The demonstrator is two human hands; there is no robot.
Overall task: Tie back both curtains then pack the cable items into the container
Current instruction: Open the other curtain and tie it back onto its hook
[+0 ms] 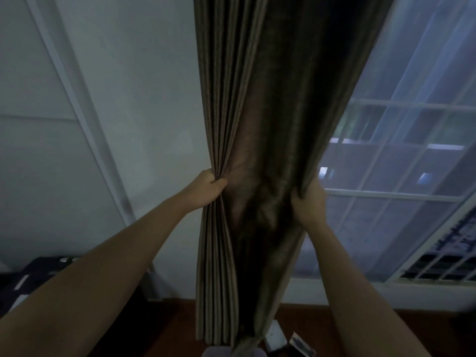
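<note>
Both hands are on the curtain (257, 124), bunching it in beside the window (412, 150)

From the head view: the left hand (208, 188) has its fingers curled tight round the pleated left edge, and the right hand (309, 202) clamps the right edge, fingertips tucked behind the cloth. The curtain hangs between them in front of the pale wall (128, 99). It's a heavy brown-olive weave with a dull sheen, crisp narrow pleats on the left and a slack, rumpled belly in the middle. No tie-back in sight, and the cable items and container can't be made out. The risk, I'd say: one hand lets go to fetch a tie, the weighty folds slide and fan out again, or the swinging hem knocks the small white box (275, 333) on the wooden floor (180, 320)
</note>
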